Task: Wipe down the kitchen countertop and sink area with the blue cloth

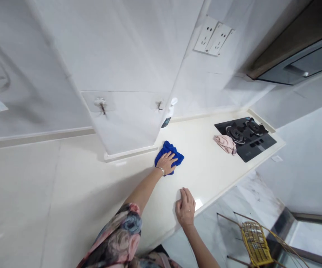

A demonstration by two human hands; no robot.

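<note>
My left hand (167,163) lies flat with its fingers spread on a crumpled blue cloth (177,156), pressing it to the cream countertop (200,149). The cloth sits just beside the corner of a white wall pillar (133,123). A bracelet (160,170) is around the left wrist. Near the counter's front edge, my right hand (186,208) rests on the surface with its fingers curled in and together. Nothing shows in it, though its palm side is hidden.
A black gas hob (251,143) is set into the counter at the right, with a pink cloth (225,144) at its near-left edge. Behind the pillar's corner stands a white bottle (170,111). Hooks (102,106) stick out from the pillar. A yellow woven chair (257,243) is on the floor.
</note>
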